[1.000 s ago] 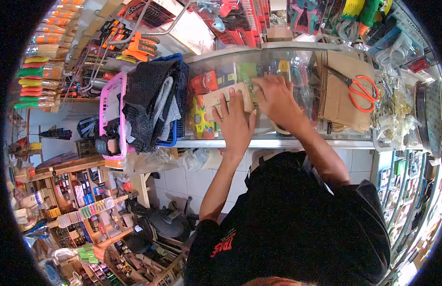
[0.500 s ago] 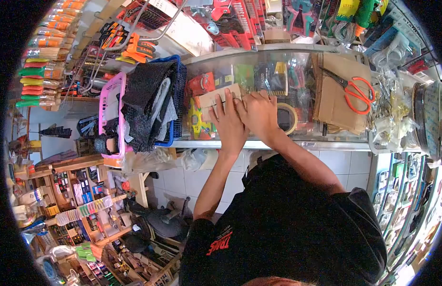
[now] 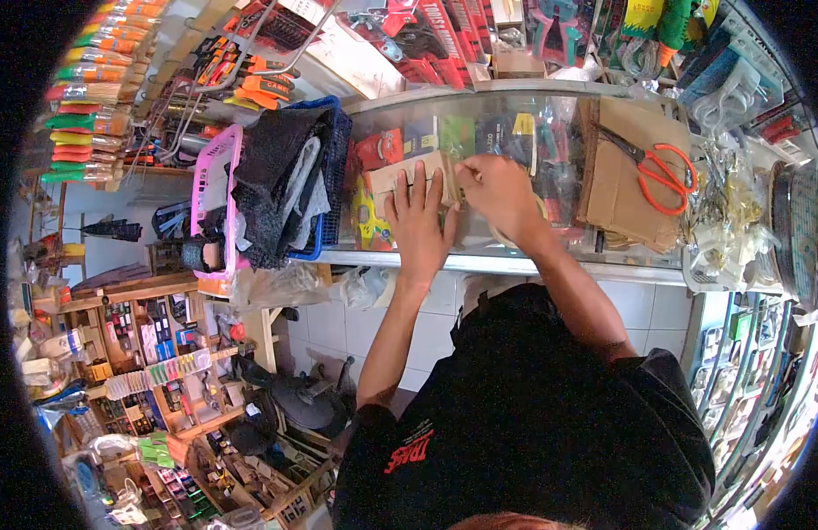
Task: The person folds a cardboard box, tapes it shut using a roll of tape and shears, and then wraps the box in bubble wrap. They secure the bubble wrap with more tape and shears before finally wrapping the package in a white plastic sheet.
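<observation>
Left hand (image 3: 420, 231): resting flat on the cardboard box (image 3: 385, 180), fingers lying apart
Right hand (image 3: 504, 196): sitting curled beside its right end, cannot tell if gripping
Cardboard box: lying on glass counter (image 3: 479, 263)

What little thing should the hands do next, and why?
Perhaps the right hand could press the right end of the box: it is curled close by that end, while the left hand lies spread on top, which may steady it.
</observation>
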A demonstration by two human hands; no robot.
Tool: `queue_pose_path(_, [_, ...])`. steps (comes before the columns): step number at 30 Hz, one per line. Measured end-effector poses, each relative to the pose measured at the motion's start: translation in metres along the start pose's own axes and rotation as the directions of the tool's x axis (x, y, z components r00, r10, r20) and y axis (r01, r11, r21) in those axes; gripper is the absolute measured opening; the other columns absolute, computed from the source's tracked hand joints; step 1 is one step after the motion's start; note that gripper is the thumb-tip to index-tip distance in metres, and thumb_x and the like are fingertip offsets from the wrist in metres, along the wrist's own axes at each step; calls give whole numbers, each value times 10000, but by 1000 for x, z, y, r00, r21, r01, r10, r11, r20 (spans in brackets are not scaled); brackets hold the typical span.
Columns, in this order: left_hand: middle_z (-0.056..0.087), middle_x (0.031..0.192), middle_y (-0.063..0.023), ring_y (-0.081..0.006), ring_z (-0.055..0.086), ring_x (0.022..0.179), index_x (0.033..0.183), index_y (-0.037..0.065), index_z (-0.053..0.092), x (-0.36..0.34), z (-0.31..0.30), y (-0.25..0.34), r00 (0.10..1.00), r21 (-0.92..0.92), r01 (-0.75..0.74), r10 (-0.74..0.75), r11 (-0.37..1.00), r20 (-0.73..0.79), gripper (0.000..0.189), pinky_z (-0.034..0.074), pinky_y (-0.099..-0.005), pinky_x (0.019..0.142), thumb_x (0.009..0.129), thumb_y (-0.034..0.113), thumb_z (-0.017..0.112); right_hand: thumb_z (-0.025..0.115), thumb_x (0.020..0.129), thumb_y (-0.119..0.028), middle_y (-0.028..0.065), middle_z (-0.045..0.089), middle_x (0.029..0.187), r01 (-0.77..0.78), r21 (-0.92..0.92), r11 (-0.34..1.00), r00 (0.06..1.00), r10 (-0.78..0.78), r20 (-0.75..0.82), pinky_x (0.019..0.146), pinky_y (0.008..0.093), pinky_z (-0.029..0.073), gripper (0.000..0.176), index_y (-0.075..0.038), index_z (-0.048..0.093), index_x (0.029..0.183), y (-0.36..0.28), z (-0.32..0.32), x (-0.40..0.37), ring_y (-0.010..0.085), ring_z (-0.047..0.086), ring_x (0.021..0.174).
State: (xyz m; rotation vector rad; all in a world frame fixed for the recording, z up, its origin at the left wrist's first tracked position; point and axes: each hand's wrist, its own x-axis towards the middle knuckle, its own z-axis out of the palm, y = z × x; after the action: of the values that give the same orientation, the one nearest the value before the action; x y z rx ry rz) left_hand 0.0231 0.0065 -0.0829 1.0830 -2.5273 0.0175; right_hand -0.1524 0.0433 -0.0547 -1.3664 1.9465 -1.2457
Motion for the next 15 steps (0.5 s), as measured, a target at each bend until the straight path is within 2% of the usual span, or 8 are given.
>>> queue_pose_path(4, [370,1673,-178,-471,315,1512,1528,104,528,1,0,-1,999,-7,9,-8,1000,33,642,220,-649,1193,940,292,705,660,964,-337,214,718,752,2,-122,993,999,-8,-48,723,499,573,335,-36,784,883,-1,18,-1,409,725,724])
queue_pose_path(7, [352,1681,-177,-471,287,1527,1526,114,529,-2,1,-5,999,-24,-2,3,1000,46,668,202,-658,1199,914,292,729,661,962,-344,199,718,741,7,-167,986,997,-19,-68,742,547,559,335,-44,784,879,-2,29,0,418,715,701])
queue_pose_path(10, [347,1684,-176,-472,268,1537,1526,117,524,-1,2,-3,999,-18,1,-1,1000,46,705,190,-666,1202,881,285,753,610,963,-334,217,735,776,27,-127,991,993,-41,-110,846,616,520,328,-71,796,900,5,43,-2,440,729,766])
queue_pose_path(13, [345,1684,-180,-475,269,1537,1535,117,509,0,2,2,999,-8,18,-18,1000,37,740,191,-666,1202,859,277,762,600,957,-317,229,748,910,51,-34,998,999,-50,10,941,634,468,340,-39,795,949,8,35,-10,429,707,922])
queue_pose_path(15, [338,1687,-182,-478,266,1537,1539,116,502,1,-3,3,997,-21,24,-22,999,70,746,182,-668,1204,855,270,757,604,964,-305,227,715,980,99,-30,995,993,-96,68,963,592,426,323,-28,769,991,6,24,-17,425,640,1034])
